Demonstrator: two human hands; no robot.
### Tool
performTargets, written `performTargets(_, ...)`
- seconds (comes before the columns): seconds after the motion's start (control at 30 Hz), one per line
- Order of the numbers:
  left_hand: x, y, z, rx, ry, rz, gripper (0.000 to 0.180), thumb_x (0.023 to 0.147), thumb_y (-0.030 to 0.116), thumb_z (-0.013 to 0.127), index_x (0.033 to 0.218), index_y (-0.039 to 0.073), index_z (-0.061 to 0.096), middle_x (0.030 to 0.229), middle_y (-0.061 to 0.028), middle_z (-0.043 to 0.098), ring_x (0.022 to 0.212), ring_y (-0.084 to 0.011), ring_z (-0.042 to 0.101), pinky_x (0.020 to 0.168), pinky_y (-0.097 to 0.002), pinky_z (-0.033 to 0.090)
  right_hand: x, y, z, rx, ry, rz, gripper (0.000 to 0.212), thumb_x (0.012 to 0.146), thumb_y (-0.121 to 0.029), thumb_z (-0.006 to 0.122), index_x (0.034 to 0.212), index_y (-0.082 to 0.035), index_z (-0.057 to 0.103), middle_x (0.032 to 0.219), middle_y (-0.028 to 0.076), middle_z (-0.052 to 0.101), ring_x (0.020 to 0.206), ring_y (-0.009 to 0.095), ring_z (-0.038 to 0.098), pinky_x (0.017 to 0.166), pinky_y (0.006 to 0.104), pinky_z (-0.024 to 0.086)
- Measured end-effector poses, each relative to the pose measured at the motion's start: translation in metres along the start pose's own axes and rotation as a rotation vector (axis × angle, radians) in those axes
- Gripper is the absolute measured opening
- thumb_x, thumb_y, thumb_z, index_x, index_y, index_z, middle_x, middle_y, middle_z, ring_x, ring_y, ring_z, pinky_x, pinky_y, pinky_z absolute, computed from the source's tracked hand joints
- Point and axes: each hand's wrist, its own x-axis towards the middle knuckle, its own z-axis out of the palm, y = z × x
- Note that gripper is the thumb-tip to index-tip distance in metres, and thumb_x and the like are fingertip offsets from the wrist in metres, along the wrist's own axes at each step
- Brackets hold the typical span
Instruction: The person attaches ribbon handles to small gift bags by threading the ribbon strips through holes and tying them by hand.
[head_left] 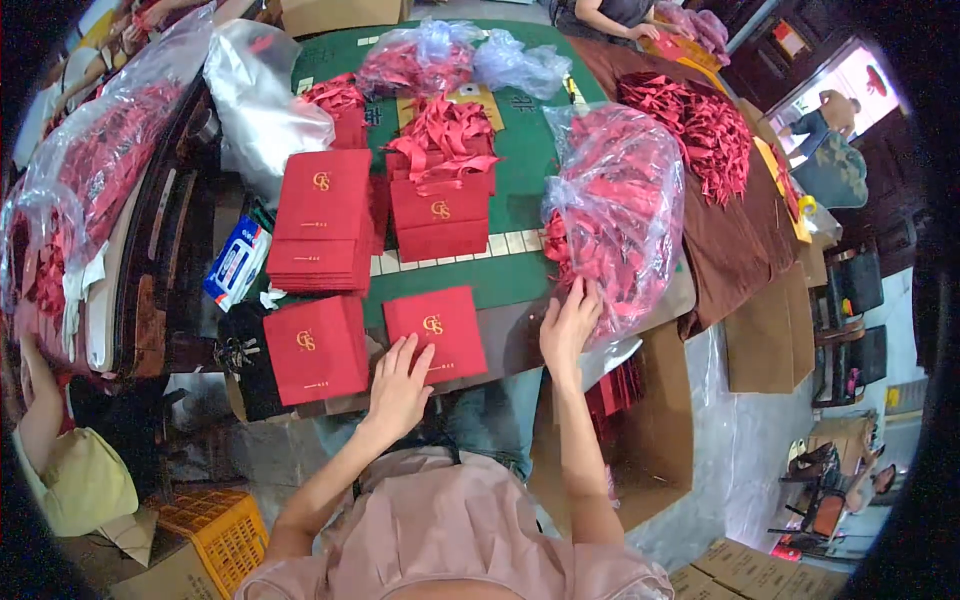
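Note:
My left hand point(402, 388) lies with fingers stretched over the lower left part of a red square paper bag or envelope point(455, 325) with a gold emblem, flat at the table's near edge. At the right, my right hand point(570, 325) reaches up to a clear plastic bag point(640, 190) full of red ribbons point(575, 240). Its fingers look extended and touch the lower left of that bag; I see nothing held in them. Left of my left hand is a small stack of the same red pieces point(315, 350).
Taller red stacks point(318, 225) stand behind, one topped with loose ribbons point(440, 135). A wipes pack point(238, 262) lies left. More ribbons point(690, 130) heap on brown cloth. A cardboard box point(660, 430) stands below right, an orange crate point(215, 540) lower left. Other people work around.

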Motion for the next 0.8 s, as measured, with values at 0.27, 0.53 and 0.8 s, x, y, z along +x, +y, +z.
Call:
performTargets(0.27,0.0,0.003,-0.001,-0.03,0.021,0.001,0.072,0.077,0.01,0.074,0.143,0.007,0.044,0.15,-0.0215,0.037,0.139,-0.0391,0.035,0.111,-0.0492,0.035,0.018,0.01,0.028,0.015,0.017,-0.083,0.051,0.085,-0.002,0.061,0.134,-0.001,0.049,0.128,0.024,0.051,0.113,0.044,0.05,0.098,0.0533,0.042)
performTargets(0.53,-0.006,0.004,0.003,0.012,0.009,-0.022,0.07,0.078,0.007,0.071,0.143,0.005,0.046,0.15,-0.0221,0.038,0.139,-0.0395,0.035,0.112,-0.0488,0.035,0.0,-0.019,0.032,0.149,-0.044,-0.145,0.038,0.086,0.002,0.059,0.124,-0.003,0.059,0.111,0.018,0.059,0.104,0.039,0.054,0.091,0.0471,0.046)
performTargets(0.8,-0.01,0.006,-0.005,0.01,0.018,0.0,0.068,0.077,0.011,0.074,0.14,0.005,0.049,0.146,-0.0216,0.042,0.135,-0.04,0.039,0.109,-0.0498,0.036,-0.011,-0.054,0.004,0.318,-0.167,-0.217,0.032,0.085,-0.006,0.069,0.116,-0.003,0.061,0.113,0.018,0.059,0.105,0.039,0.055,0.09,0.0459,0.048)
